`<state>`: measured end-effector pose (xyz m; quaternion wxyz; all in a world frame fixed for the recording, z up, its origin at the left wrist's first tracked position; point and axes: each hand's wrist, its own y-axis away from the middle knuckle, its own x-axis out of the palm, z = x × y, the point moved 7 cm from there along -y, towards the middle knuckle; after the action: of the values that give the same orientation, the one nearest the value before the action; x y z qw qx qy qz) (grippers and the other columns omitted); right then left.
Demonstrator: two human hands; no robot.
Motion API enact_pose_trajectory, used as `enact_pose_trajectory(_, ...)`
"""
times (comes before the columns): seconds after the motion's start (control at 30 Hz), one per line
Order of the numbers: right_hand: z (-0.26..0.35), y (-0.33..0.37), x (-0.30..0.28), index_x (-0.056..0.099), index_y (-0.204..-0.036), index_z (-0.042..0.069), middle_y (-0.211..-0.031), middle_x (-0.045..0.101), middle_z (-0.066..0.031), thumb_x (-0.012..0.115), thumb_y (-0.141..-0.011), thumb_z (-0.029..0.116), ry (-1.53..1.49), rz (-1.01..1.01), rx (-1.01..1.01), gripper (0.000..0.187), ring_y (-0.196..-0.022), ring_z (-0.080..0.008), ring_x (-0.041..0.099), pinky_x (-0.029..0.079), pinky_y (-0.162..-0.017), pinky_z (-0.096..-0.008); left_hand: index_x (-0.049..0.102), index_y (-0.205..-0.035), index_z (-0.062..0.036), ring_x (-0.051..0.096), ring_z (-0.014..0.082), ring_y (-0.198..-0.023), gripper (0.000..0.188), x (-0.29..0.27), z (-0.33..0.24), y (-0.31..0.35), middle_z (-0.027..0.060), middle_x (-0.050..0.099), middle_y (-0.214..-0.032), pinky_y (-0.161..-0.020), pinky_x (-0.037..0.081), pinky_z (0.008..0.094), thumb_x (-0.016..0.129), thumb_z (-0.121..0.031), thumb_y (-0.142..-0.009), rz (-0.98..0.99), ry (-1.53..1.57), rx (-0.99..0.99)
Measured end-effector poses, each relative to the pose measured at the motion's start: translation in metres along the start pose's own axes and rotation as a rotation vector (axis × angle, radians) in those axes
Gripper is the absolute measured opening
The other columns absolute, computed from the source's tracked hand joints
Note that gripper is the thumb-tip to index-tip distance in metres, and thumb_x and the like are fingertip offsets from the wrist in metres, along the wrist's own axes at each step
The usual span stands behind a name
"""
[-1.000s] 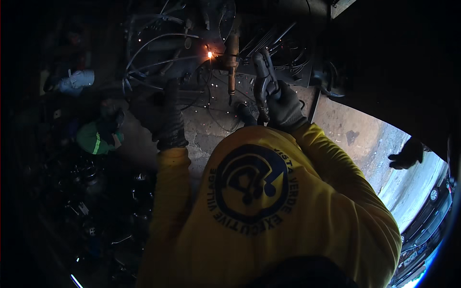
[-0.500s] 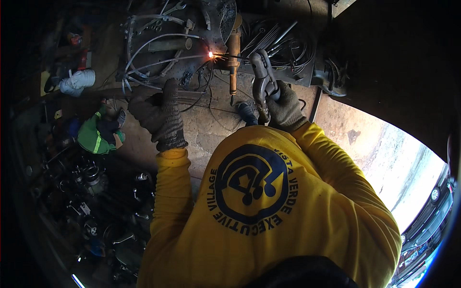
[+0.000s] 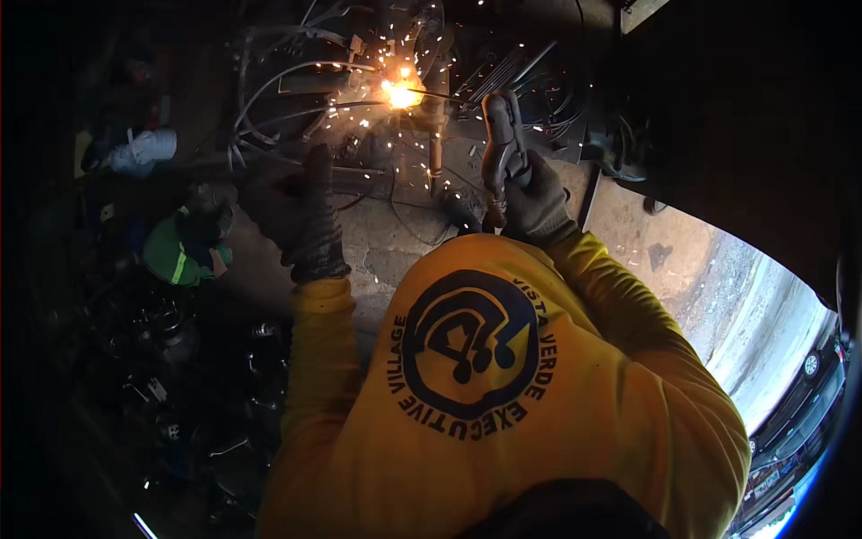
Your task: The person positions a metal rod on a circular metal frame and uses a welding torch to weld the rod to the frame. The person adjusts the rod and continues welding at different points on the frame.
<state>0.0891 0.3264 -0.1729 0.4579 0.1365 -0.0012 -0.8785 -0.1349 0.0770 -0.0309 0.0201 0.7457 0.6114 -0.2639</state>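
My right hand [image 3: 541, 199], in a grey knit glove, is closed round a welding electrode holder [image 3: 500, 148]. A thin welding rod [image 3: 442, 95] runs leftward from its jaws into a bright arc. Sparks spray from the glowing spot [image 3: 401, 92] on the metal workpiece, and glare hides the joint. Curved metal bars [image 3: 269, 85] form a frame left of the arc. My left hand [image 3: 301, 216], in a dark glove, is at the near side of the frame, thumb and fingers apart; its fingertips are dim, and nothing shows held.
Metal rods and coiled cable [image 3: 548, 94] lie right of the arc. A person in a green top [image 3: 177, 251] is low at the left, near a white cloth-like bundle [image 3: 144, 153]. Dark metal parts [image 3: 180, 386] crowd the lower left. A car [image 3: 799, 395] stands outside at right.
The small glow has flared into a bright arc with sparks flying wide, and the surroundings look darker. My right hand and the electrode holder have shifted slightly right; my left hand has barely moved.
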Motion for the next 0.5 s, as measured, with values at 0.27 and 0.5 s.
enact_pose_trajectory(0.27, -0.001, 0.002, -0.005, 0.067, -0.124, 0.003, -0.097, 0.077, -0.0214, 0.071, -0.085, 0.020, 0.103, 0.021, 0.052, 0.043, -0.093, -0.0359, 0.077, 0.060, -0.081, -0.0434, 0.063, -0.090, -0.0074, 0.062, 0.0135, -0.090, 0.036, 0.000, -0.011, 0.004, 0.0023, 0.064, -0.095, -0.084, 0.054, 0.0305, 0.096, -0.011, -0.076, -0.149, -0.122, 0.113)
enact_pose_trajectory(0.5, 0.002, -0.002, -0.005, 0.067, -0.126, 0.003, -0.104, 0.077, -0.0221, 0.076, -0.085, 0.025, 0.159, 0.079, 0.069, 0.047, -0.099, -0.0358, 0.077, 0.060, -0.085, -0.0430, 0.063, -0.107, -0.0023, 0.060, 0.0186, -0.100, 0.050, 0.001, -0.009, 0.005, 0.0065, 0.061, -0.109, -0.091, 0.053, 0.0355, 0.098, -0.022, -0.077, -0.212, -0.396, 0.146)
